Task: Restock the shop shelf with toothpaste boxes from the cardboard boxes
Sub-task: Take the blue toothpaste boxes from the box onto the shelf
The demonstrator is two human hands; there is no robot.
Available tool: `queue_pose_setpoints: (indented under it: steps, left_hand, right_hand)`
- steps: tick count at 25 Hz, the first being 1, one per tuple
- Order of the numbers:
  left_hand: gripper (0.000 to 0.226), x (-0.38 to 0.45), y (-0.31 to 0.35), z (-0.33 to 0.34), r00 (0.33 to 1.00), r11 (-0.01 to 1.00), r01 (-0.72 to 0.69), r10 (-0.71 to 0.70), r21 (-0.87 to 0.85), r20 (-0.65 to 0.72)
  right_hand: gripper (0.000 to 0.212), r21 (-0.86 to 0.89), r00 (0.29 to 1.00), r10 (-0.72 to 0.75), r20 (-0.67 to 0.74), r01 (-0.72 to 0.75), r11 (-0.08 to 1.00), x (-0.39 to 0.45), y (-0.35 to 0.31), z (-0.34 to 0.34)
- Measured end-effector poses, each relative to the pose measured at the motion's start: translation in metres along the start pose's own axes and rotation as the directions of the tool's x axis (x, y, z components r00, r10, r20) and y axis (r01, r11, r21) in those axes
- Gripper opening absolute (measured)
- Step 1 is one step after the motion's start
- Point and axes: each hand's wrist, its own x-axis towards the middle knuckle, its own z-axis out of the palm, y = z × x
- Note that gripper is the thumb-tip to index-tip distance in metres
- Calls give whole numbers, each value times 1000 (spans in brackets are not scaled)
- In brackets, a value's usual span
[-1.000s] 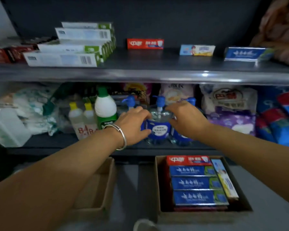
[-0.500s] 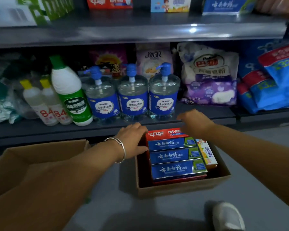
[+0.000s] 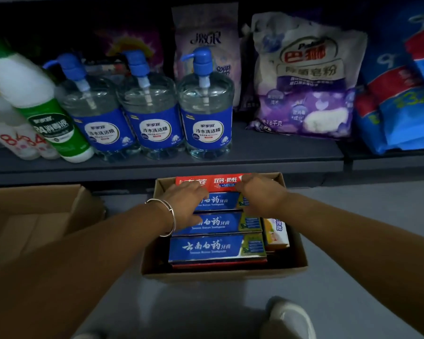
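Note:
An open cardboard box [image 3: 220, 274] stands on the grey floor below the shelf. Inside lie a red toothpaste box [image 3: 206, 182] at the far end, three blue toothpaste boxes stacked toward me, the nearest [image 3: 206, 248] fully visible, and a yellow-white box [image 3: 275, 234] along the right side. My left hand [image 3: 186, 198], with a silver bangle on the wrist, covers the left end of the farthest blue box [image 3: 218, 200]. At that box's right end, the fingers of my right hand [image 3: 262, 194] curl down over it. The box still lies flat in the carton.
A second cardboard box [image 3: 34, 216] stands open at the left. The shelf edge [image 3: 279, 155] just above carries three blue pump bottles [image 3: 206, 111], a green-and-white bottle [image 3: 34, 99] and bags of washing powder [image 3: 304, 77]. A white shoe [image 3: 289, 316] is at the bottom.
Both hands came down from the pump bottles on the shelf into the cardboard box and now rest on the farthest blue toothpaste box. My view tilted down and moved closer.

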Motion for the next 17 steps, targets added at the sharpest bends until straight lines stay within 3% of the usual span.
queue_pose_setpoints:
  steps: [5, 10, 17]
  left_hand:
    - [49, 1, 7, 0, 998, 998, 51, -52, 36, 36]
    - [45, 6, 5, 9, 997, 997, 72, -72, 8, 32]
    - [40, -7, 2, 18, 999, 999, 22, -20, -45, 30]
  right_hand:
    - [43, -108, 994, -105, 8, 106, 988, 12, 4, 2]
    - [56, -128, 996, -82, 34, 86, 988, 19, 0, 0]
    - [56, -84, 996, -75, 52, 79, 993, 16, -9, -8]
